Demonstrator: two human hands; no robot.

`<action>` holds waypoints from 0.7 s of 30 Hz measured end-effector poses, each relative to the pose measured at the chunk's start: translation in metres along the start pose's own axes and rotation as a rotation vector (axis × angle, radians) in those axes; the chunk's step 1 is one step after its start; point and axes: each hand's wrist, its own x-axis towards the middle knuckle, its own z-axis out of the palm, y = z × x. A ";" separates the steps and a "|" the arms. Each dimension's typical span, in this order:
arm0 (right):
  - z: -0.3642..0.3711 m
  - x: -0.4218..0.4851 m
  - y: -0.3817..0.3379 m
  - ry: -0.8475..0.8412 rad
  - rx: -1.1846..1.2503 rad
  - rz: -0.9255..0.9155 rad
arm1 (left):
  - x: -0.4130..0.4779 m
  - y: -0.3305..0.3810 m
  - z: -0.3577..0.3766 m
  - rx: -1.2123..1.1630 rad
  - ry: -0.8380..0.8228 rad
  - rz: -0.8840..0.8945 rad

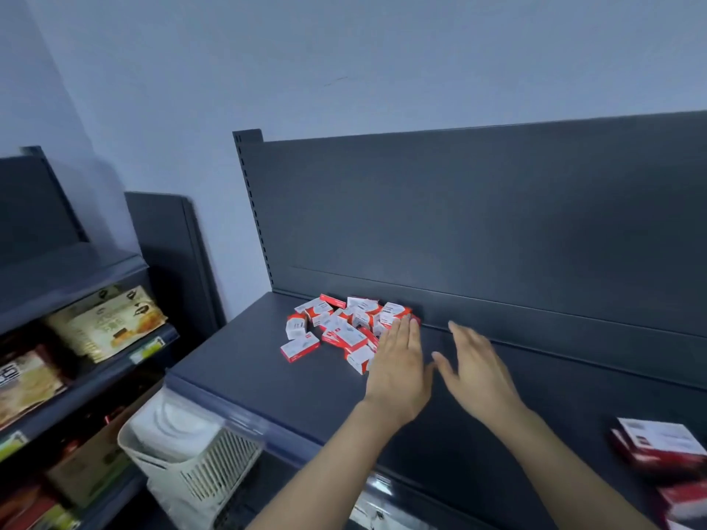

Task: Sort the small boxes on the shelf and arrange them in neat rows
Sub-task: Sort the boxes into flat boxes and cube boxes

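A loose heap of several small red-and-white boxes (344, 327) lies on the dark grey shelf (245, 361), near its back panel. My left hand (399, 365) lies flat with straight fingers against the right side of the heap, its fingertips over the rearmost boxes. My right hand (478, 367) hovers just to the right of it, fingers spread and straight, holding nothing. One box (299, 346) sits apart at the heap's front left.
Larger red-and-white boxes (662, 445) are stacked at the shelf's right front edge. A white slatted basket (191, 449) stands below the shelf's left corner. Snack packets (103, 323) fill the shelving on the left. The shelf's back panel (497, 231) rises right behind the heap.
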 end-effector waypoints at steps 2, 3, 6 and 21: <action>0.021 0.021 -0.025 -0.019 0.016 -0.011 | 0.008 -0.038 -0.005 0.001 -0.012 -0.023; 0.032 0.031 -0.037 -0.029 0.017 -0.018 | 0.012 -0.058 -0.006 0.002 -0.015 -0.042; 0.063 0.058 -0.071 -0.089 0.005 -0.007 | 0.021 -0.112 -0.008 0.031 -0.041 -0.097; 0.134 0.111 -0.111 -0.214 -0.273 0.007 | 0.038 -0.203 0.014 0.043 -0.185 -0.313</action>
